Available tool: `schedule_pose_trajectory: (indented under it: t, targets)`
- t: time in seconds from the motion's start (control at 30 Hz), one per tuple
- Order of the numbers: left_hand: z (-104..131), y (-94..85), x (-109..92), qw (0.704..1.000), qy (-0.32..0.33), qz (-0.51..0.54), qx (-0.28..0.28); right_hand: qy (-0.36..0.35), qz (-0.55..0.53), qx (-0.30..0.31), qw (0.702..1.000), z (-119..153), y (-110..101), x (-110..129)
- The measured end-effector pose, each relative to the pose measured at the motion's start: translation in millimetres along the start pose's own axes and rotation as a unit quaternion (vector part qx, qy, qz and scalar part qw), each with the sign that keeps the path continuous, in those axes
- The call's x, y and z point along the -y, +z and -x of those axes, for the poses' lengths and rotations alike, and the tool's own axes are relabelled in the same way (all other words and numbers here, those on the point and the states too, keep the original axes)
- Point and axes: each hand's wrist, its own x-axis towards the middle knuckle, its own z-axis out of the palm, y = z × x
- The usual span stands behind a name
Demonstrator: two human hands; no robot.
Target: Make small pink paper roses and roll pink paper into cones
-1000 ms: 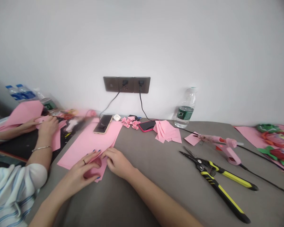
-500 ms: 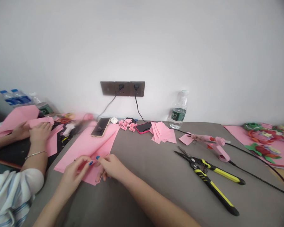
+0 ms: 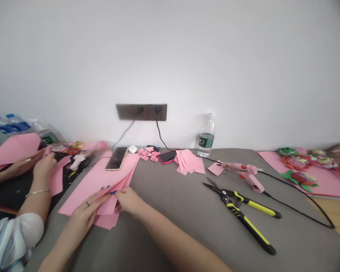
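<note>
Working over the grey table (image 3: 170, 241), had the pink sheets (image 3: 85, 189) lying toward its left, with the upper layer lifted in a fold! Saw the open pliers (image 3: 238, 206) well to the right, apart from both hands. Pinched the fold's edge between thumb and fingers of the right hand (image 3: 127, 201); laid the left hand (image 3: 87, 209) over the paper, fingers close together, but could not tell whether it gripped. Spotted the glue gun (image 3: 251, 177) beyond the pliers, the gold-edged phone (image 3: 117, 158) atop the sheets, small paper flowers (image 3: 149, 153) nearby.
</note>
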Motion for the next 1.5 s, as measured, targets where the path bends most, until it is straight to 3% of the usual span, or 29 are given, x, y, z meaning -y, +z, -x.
schedule_pose_trajectory:
  t: [0.13, 0.33, 0.47, 0.53, 0.63, 0.7, 0.8, 0.87, 1.0, 1.1, 1.27, 1.37, 1.5]
  targets:
    - [3, -5.2, 10, 0.999, 0.003, -0.034, -0.013, -0.05, 0.091, -0.042, 0.994, 28, -13, 23]
    - [1, -11.3, 14, 0.998, 0.046, -0.045, 0.011, -0.068, 0.173, 0.027, 0.982, 103, -61, 42]
    - [6, -5.8, 16, 0.996, 0.069, -0.026, 0.049, -0.006, 0.221, 0.033, 0.975, 166, -113, 32]
    - [8, -3.2, 12, 0.996, 0.069, -0.013, 0.054, 0.033, 0.225, -0.052, 0.972, 195, -139, 20]
    - [6, -3.2, -9, 0.998, 0.043, 0.01, 0.049, 0.085, 0.178, -0.101, 0.975, 229, -169, -2]
    - [-1, -4.9, -35, 0.996, 0.008, 0.036, 0.085, 0.08, 0.16, -0.117, 0.977, 244, -180, -15]
    - [-17, -3.8, -79, 0.988, 0.018, 0.075, 0.137, 0.059, 0.13, -0.182, 0.973, 260, -185, -28]
    - [-29, 3.3, -104, 0.979, 0.043, 0.095, 0.174, 0.062, 0.09, -0.191, 0.975, 269, -182, -34]
    - [-55, 31.4, -133, 0.965, 0.085, 0.126, 0.215, 0.045, -0.006, -0.215, 0.976, 289, -170, -46]
    - [-72, 50.9, -141, 0.955, 0.094, 0.144, 0.242, -0.017, -0.093, -0.24, 0.966, 301, -158, -56]
    - [-83, 57.7, -138, 0.938, 0.027, 0.25, 0.24, -0.161, -0.195, -0.18, 0.95, 306, -145, -70]
    - [-83, 53.3, -134, 0.922, -0.019, 0.326, 0.209, -0.211, -0.201, -0.169, 0.941, 295, -146, -69]
    - [-89, 53.4, -139, 0.896, -0.056, 0.385, 0.216, -0.222, -0.232, -0.182, 0.929, 265, -152, -58]
